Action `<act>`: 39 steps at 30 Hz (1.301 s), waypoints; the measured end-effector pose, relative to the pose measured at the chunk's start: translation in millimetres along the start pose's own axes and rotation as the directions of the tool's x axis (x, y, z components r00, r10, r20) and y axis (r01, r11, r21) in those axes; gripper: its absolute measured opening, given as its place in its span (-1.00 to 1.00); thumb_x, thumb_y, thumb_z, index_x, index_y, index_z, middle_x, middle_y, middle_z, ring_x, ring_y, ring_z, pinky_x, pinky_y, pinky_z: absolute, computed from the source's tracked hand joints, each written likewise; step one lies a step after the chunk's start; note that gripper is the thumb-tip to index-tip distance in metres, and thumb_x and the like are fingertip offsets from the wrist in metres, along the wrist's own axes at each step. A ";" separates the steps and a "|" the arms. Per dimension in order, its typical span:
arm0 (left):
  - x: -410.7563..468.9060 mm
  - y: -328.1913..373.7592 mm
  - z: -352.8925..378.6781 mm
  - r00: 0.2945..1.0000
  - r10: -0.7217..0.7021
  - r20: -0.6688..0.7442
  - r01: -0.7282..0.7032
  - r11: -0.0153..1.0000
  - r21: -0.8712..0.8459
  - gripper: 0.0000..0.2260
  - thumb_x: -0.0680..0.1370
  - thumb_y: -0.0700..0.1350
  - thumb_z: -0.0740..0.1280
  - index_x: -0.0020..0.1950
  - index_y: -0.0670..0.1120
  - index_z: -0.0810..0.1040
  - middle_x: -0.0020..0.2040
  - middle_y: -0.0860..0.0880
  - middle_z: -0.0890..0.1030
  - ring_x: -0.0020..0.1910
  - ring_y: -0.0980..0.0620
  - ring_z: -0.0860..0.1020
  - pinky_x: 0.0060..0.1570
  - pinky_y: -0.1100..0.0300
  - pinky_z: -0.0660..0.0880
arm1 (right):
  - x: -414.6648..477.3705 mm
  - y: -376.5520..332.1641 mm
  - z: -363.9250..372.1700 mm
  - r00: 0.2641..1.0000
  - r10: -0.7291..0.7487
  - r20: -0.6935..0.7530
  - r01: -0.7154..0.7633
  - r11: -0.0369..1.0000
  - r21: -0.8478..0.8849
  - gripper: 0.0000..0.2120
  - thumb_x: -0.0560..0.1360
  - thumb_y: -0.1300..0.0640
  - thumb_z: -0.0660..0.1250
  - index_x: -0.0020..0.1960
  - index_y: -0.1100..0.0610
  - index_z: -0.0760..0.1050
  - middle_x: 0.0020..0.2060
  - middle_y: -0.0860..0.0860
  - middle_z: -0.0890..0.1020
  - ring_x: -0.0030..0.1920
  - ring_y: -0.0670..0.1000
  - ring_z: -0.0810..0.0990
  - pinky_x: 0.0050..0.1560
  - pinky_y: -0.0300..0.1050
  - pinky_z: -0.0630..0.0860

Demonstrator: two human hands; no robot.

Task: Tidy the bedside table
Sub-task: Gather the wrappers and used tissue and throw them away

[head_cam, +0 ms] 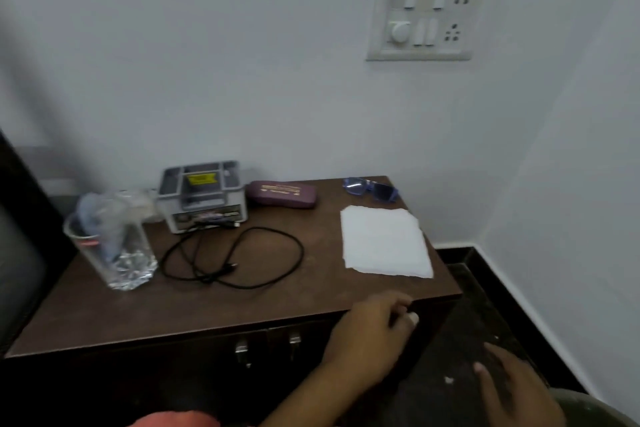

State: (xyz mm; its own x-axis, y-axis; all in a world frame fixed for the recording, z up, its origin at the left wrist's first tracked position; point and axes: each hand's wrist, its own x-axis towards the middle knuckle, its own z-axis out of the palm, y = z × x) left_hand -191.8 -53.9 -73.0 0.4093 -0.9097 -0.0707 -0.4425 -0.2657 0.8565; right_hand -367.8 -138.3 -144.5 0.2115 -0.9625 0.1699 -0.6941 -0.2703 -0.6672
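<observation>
The brown bedside table [214, 308] carries a glass [114, 253] stuffed with clear plastic wrap, a grey organiser box [202, 196], a loose black cable [235, 256], a purple glasses case [282, 194], blue sunglasses [372, 189] and a white sheet of paper [384, 241]. My left hand [374, 329] is at the table's front right edge with loosely curled fingers; it is blurred and I see nothing held in it. My right hand [512, 388] hangs lower right over the dark floor, fingers relaxed and holding nothing.
The table stands in a corner of white walls, with a switch panel [424, 10] above it. Two metal door handles [268, 347] show on the cabinet front. A dark bed frame [20, 218] borders the left side.
</observation>
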 end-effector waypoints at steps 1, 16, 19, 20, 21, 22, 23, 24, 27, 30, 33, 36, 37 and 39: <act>-2.6 -9.0 -18.5 0.997 0.011 -0.074 -0.013 0.999 -0.035 -0.74 0.51 0.08 0.26 0.19 0.14 0.50 0.08 0.19 0.60 0.07 0.21 0.55 0.17 0.15 0.48 | -1.4 -21.8 1.6 0.999 -0.037 0.026 0.037 0.999 0.002 -0.47 0.35 -0.11 0.35 0.11 0.29 0.58 0.02 0.27 0.64 0.06 0.27 0.61 0.15 -0.53 0.28; -101.6 -84.2 -256.7 0.136 0.334 -0.933 -0.048 0.943 0.330 -0.72 0.60 -0.02 0.09 0.05 -0.10 0.55 -0.13 0.17 0.50 -0.10 0.08 0.47 -0.04 0.10 0.36 | -6.8 -327.5 117.5 0.633 -0.767 0.099 0.690 0.618 0.377 -0.68 0.50 0.15 0.33 0.25 0.12 0.48 0.17 0.03 0.54 0.17 0.03 0.49 0.13 -0.24 0.36; -90.9 -108.9 -315.7 0.068 0.111 -0.992 -0.089 0.991 0.104 -0.76 0.61 -0.01 0.11 0.15 -0.05 0.49 -0.02 0.08 0.53 0.01 0.10 0.49 0.07 0.09 0.39 | 8.3 -405.1 160.0 0.389 -0.898 0.205 0.794 0.439 0.420 -0.53 0.46 0.18 0.37 0.35 0.12 0.38 0.27 0.07 0.48 0.26 0.09 0.45 0.29 -0.11 0.30; -83.4 -119.2 -330.0 0.149 -0.008 -0.989 -0.079 0.997 -0.020 -0.76 0.60 -0.01 0.14 0.20 -0.03 0.47 0.06 0.02 0.54 0.05 0.06 0.49 0.08 0.07 0.41 | 13.4 -423.4 177.1 0.305 -0.907 0.291 0.822 0.405 0.400 -0.47 0.46 0.19 0.38 0.39 0.09 0.33 0.32 0.07 0.44 0.30 0.11 0.42 0.35 -0.04 0.25; -74.6 -132.9 -342.1 0.283 -0.124 -0.951 -0.046 0.989 -0.143 -0.74 0.59 -0.02 0.17 0.26 -0.04 0.44 0.14 -0.04 0.53 0.09 0.02 0.48 0.09 0.07 0.41 | 17.6 -438.5 194.2 0.228 -0.890 0.394 0.855 0.377 0.357 -0.41 0.45 0.21 0.38 0.43 0.06 0.27 0.36 0.07 0.40 0.35 0.12 0.37 0.42 0.01 0.15; -65.7 -145.9 -350.7 0.428 -0.222 -0.876 0.004 0.970 -0.244 -0.70 0.59 -0.03 0.20 0.31 -0.06 0.41 0.21 -0.10 0.51 0.11 -0.01 0.47 0.08 0.08 0.40 | 21.3 -450.4 210.0 0.172 -0.845 0.506 0.884 0.359 0.300 -0.35 0.45 0.25 0.37 0.46 0.02 0.20 0.40 0.07 0.36 0.40 0.11 0.32 0.46 0.06 0.04; -56.7 -160.1 -356.6 0.543 -0.298 -0.785 0.064 0.947 -0.315 -0.65 0.58 -0.04 0.22 0.35 -0.09 0.37 0.25 -0.14 0.49 0.12 -0.03 0.46 0.07 0.08 0.41 | 25.1 -458.6 225.0 0.134 -0.785 0.605 0.906 0.344 0.245 -0.31 0.45 0.29 0.36 0.48 -0.01 0.15 0.43 0.08 0.33 0.43 0.10 0.29 0.48 0.10 -0.06; -49.5 -171.1 -360.3 0.619 -0.352 -0.702 0.112 0.924 -0.365 -0.60 0.56 -0.02 0.25 0.37 -0.10 0.35 0.27 -0.16 0.48 0.11 -0.04 0.46 0.05 0.09 0.42 | 27.7 -464.8 236.4 0.109 -0.723 0.683 0.921 0.332 0.204 -0.28 0.46 0.32 0.34 0.49 -0.03 0.12 0.43 0.08 0.33 0.43 0.10 0.27 0.48 0.12 -0.12; -36.7 -192.9 -357.6 0.744 -0.422 -0.519 0.128 0.852 -0.508 -0.49 0.47 0.03 0.33 0.38 -0.09 0.35 0.14 -0.10 0.58 0.04 -0.02 0.57 -0.07 0.15 0.52 | 29.8 -471.2 253.1 0.079 -0.641 0.764 0.926 0.331 0.182 -0.37 0.48 0.27 0.31 0.46 -0.06 0.19 0.39 0.08 0.41 0.41 0.11 0.31 0.48 0.10 -0.21; -32.8 -198.6 -348.3 0.789 -0.410 -0.458 0.097 0.819 -0.566 -0.67 0.53 -0.03 0.29 0.27 -0.07 0.47 0.08 -0.10 0.65 -0.03 0.00 0.65 -0.13 0.18 0.58 | 27.0 -470.7 264.5 0.065 -0.646 0.761 0.929 0.317 0.189 -0.48 0.48 0.27 0.30 0.39 -0.03 0.33 0.29 0.10 0.52 0.36 0.09 0.38 0.48 0.06 -0.24; -30.2 -197.8 -342.2 0.778 -0.388 -0.494 0.029 0.807 -0.589 -0.78 0.57 -0.07 0.23 0.12 -0.13 0.57 0.00 -0.15 0.68 -0.15 0.02 0.68 -0.21 0.22 0.60 | 24.6 -470.1 273.4 0.096 -0.710 0.698 0.907 0.352 0.232 -0.56 0.44 0.31 0.35 0.26 0.01 0.48 0.19 0.11 0.59 0.30 0.09 0.45 0.48 0.02 -0.26; -30.9 -188.6 -347.4 0.758 -0.353 -0.549 -0.014 0.832 -0.554 -0.78 0.59 -0.12 0.19 0.09 -0.17 0.57 -0.07 -0.16 0.69 -0.22 0.03 0.68 -0.30 0.26 0.60 | 23.9 -473.7 264.1 0.158 -0.779 0.607 0.836 0.432 0.337 -0.71 0.46 0.30 0.31 0.14 0.08 0.57 0.08 0.11 0.64 0.19 0.09 0.50 0.48 -0.02 -0.16; -31.4 -181.7 -351.4 0.750 -0.331 -0.572 -0.032 0.847 -0.531 -0.79 0.59 -0.13 0.19 0.09 -0.18 0.57 -0.12 -0.13 0.70 -0.25 0.05 0.68 -0.33 0.28 0.59 | 24.2 -476.3 258.3 0.187 -0.796 0.576 0.807 0.459 0.372 -0.73 0.47 0.31 0.30 0.11 0.10 0.59 0.05 0.11 0.65 0.16 0.09 0.51 0.47 -0.03 -0.02; -32.8 -160.9 -360.9 0.726 -0.282 -0.628 -0.070 0.877 -0.475 -0.80 0.58 -0.15 0.21 0.08 -0.19 0.56 -0.19 -0.09 0.70 -0.26 0.07 0.67 -0.31 0.29 0.60 | 25.4 -483.8 243.3 0.242 -0.832 0.500 0.751 0.486 0.446 -0.72 0.46 0.34 0.27 0.08 0.11 0.61 0.02 0.13 0.66 0.10 0.10 0.56 0.27 -0.05 0.36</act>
State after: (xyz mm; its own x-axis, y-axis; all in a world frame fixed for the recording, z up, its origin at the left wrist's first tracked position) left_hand 153.9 133.8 -23.9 0.9226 -0.3848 0.0281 -0.0380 -0.0181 0.9991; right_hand 140.8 -26.4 6.1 0.9723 0.0039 0.2335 0.1284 -0.8442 -0.5205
